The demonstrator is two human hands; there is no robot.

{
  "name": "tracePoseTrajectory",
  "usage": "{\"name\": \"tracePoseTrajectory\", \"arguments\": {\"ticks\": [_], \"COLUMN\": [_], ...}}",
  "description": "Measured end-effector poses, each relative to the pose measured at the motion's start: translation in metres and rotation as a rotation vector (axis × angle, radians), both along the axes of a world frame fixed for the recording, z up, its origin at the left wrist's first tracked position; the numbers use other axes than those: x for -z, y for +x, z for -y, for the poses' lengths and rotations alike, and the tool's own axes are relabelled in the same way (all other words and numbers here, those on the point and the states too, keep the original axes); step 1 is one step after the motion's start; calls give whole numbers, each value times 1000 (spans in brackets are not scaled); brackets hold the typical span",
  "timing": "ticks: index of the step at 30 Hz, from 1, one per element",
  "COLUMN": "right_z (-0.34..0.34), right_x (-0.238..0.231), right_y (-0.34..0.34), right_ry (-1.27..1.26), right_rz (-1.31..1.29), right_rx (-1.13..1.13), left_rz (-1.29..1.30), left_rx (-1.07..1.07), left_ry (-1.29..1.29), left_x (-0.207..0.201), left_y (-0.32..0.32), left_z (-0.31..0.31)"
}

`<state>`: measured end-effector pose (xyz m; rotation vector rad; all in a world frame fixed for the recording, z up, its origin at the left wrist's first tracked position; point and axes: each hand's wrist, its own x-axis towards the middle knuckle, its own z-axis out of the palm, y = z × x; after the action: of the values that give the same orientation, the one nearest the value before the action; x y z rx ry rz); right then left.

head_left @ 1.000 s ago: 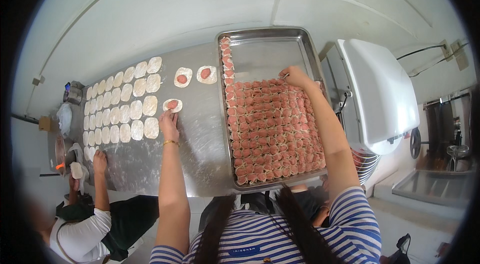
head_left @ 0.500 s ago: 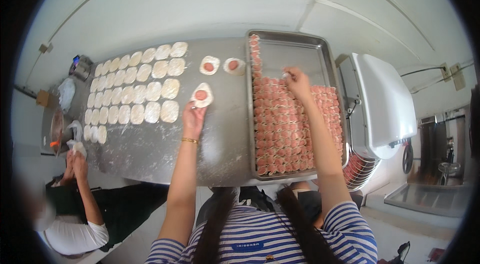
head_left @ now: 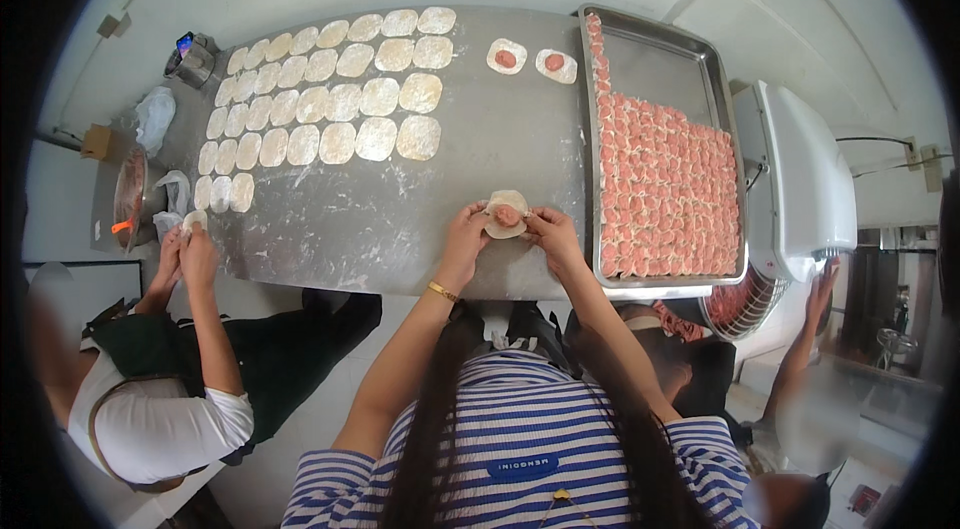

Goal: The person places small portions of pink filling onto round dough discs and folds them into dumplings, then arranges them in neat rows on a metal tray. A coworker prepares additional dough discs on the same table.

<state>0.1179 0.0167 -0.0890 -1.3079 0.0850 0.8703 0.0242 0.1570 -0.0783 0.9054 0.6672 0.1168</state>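
While a grey floured metal table (head_left: 510, 129) extended beside a silver rectangular tray (head_left: 655, 69) of pink-filled dumplings (head_left: 665, 191), left hand (head_left: 464, 241) and right hand (head_left: 555, 236), near the table's front edge, pinched in nearly closed fingers one round pale dough wrapper (head_left: 508, 198) bearing pink filling (head_left: 507, 216).

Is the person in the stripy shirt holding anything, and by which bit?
Yes, a pale dough wrapper with pink filling on it: the left hand holds its left edge, the right hand its right edge.
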Motion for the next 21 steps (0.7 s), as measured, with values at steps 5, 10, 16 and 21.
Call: {"name": "tracePoseTrajectory", "arguments": {"ticks": [5, 10, 16, 21], "right_z": [4, -3, -4, -4], "right_x": [21, 14, 1, 0], "right_y": [-20, -33, -45, -39], "right_ry": [-63, 113, 28, -1], "right_rz": [35, -18, 241, 392], "right_rx": [136, 357, 281, 262], "left_rz": [-61, -1, 85, 38], "left_rx": [146, 173, 128, 235], "left_ry": [607, 630, 241, 222], "left_x": [23, 28, 14, 1], "left_y": [-3, 1, -2, 0], "left_z": [-4, -11, -9, -6]}}
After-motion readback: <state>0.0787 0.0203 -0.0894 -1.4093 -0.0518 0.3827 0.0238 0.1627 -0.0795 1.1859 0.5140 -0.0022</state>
